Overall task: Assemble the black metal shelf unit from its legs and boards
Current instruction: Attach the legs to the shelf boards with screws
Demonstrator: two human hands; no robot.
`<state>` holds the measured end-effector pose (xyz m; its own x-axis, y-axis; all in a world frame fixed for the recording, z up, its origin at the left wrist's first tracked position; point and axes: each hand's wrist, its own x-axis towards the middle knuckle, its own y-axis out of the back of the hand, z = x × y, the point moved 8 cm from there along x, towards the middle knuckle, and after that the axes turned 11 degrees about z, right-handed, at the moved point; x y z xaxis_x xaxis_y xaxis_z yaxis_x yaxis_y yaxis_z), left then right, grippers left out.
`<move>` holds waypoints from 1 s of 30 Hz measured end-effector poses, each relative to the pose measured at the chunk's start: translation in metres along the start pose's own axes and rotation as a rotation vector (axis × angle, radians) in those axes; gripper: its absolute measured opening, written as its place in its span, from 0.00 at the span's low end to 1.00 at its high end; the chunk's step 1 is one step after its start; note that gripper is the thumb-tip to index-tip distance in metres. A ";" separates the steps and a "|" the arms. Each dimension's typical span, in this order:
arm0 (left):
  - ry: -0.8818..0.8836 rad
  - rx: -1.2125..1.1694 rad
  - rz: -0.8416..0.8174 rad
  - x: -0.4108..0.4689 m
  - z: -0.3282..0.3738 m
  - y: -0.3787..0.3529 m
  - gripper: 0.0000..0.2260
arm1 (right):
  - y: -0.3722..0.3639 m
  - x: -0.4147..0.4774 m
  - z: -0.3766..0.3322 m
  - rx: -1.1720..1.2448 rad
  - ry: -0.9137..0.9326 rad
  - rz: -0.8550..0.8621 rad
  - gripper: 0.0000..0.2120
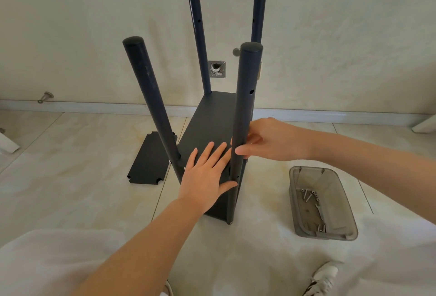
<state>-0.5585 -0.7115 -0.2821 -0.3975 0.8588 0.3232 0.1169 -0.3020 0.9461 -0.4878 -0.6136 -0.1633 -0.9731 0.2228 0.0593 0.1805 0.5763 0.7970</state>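
The shelf unit stands on the tiled floor by the wall, with four legs upright around one fitted board. A spare board lies flat just left of the unit, and a clear tray holding screws sits to its right. The left hand presses flat on the unit's board with fingers straight and spread, while the right hand grips the unit's near right leg, thumb and fingers curled round it.

Left hand flat; right hand curled.
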 end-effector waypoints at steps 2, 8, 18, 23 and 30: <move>-0.006 -0.014 0.046 -0.001 0.002 0.004 0.33 | -0.002 0.001 -0.001 -0.018 0.009 -0.003 0.02; -0.023 0.025 0.123 -0.005 0.001 0.005 0.30 | -0.005 0.000 -0.005 -0.024 0.015 0.009 0.03; -0.022 0.071 0.090 -0.005 0.002 0.007 0.31 | -0.001 -0.012 0.074 -0.093 -0.221 -0.035 0.10; -0.008 0.068 0.049 -0.005 0.003 0.007 0.35 | -0.052 -0.053 0.187 -0.491 -0.573 -0.402 0.16; -0.011 0.080 0.072 -0.005 0.003 0.007 0.32 | -0.127 -0.116 0.268 -0.375 -0.879 -0.309 0.22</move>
<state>-0.5527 -0.7170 -0.2772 -0.3750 0.8409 0.3903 0.2176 -0.3294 0.9188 -0.3590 -0.5021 -0.4323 -0.4911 0.6940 -0.5265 -0.2661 0.4560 0.8493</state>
